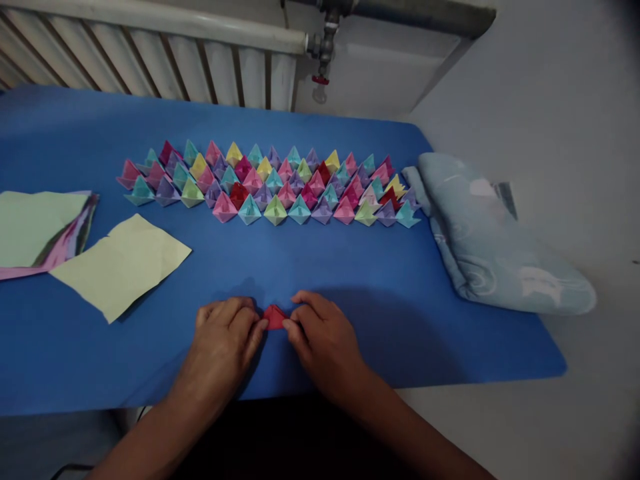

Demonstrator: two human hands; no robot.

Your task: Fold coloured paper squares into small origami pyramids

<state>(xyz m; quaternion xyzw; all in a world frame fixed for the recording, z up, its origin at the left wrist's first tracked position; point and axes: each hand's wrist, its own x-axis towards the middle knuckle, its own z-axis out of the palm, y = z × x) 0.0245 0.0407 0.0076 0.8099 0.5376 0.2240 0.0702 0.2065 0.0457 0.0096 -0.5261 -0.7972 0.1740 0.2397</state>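
The left hand (224, 337) and the right hand (324, 347) meet low over the tabletop (345, 267), with a small folded piece of red paper (275, 318) between them. The left grip is pinched on the paper's left corner, thumb nearest the body; the right grip is closed on the right corner, with the forefinger raised away from the paper. The paper's middle shows between the two thumbs, its upper edge peaked.

Beyond both grips, rows of small folded paper boats (275, 211) stand close together, running out to either side in pink, purple, turquoise, yellow, green and red. Left of the left grip and a little farther off lies a flat pale yellow sheet (125, 263), set at a slant. Past it, farther left, is a stack of coloured paper (35, 223) with a pale green sheet on top. Well to the right of the right grip, a folded light blue blanket (500, 240) hangs partly over the tabletop's edge. Farthest beyond the grips are a white radiator (185, 60) and a red-handled valve (327, 40).
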